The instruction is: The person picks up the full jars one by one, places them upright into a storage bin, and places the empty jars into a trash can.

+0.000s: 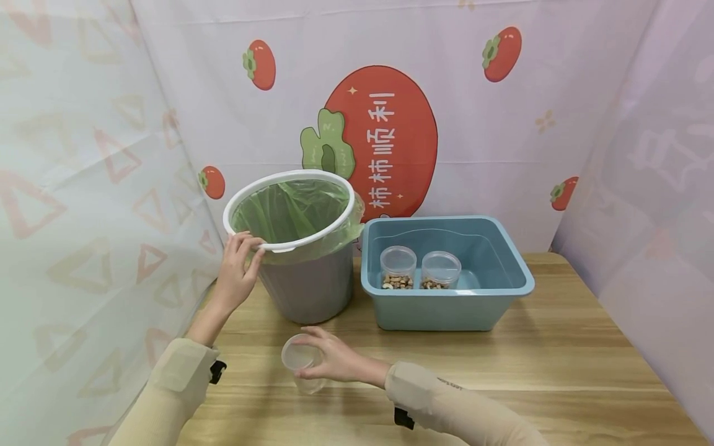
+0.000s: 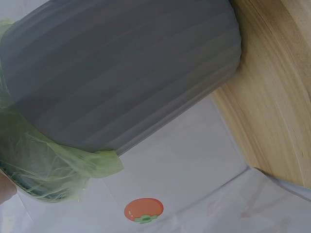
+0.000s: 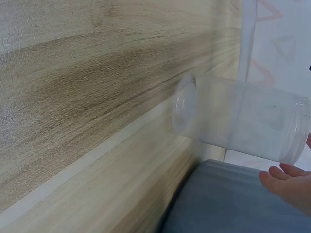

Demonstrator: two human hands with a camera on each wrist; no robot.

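Note:
A gray trash can (image 1: 307, 291) with a white rim and a green bag liner (image 1: 304, 207) stands on the table. My left hand (image 1: 237, 272) grips its rim at the near left side. In the left wrist view, the can's ribbed wall (image 2: 126, 73) fills the top, with only a bit of that hand (image 2: 6, 188) at the edge. My right hand (image 1: 337, 359) holds a clear plastic jar (image 1: 308, 385) near its top, thumb and fingers on either side. The jar (image 3: 233, 116) looks see-through and bare inside in the right wrist view, with fingertips (image 3: 274, 177) at its top end.
A blue plastic basin (image 1: 435, 310) stands right of the trash can. Inside it are two clear jars (image 1: 398, 263) (image 1: 440, 269) with nuts in the bottom. Wood-grain table (image 1: 502, 384) lies in front. Fabric walls with printed persimmons (image 1: 401, 142) close off the back and sides.

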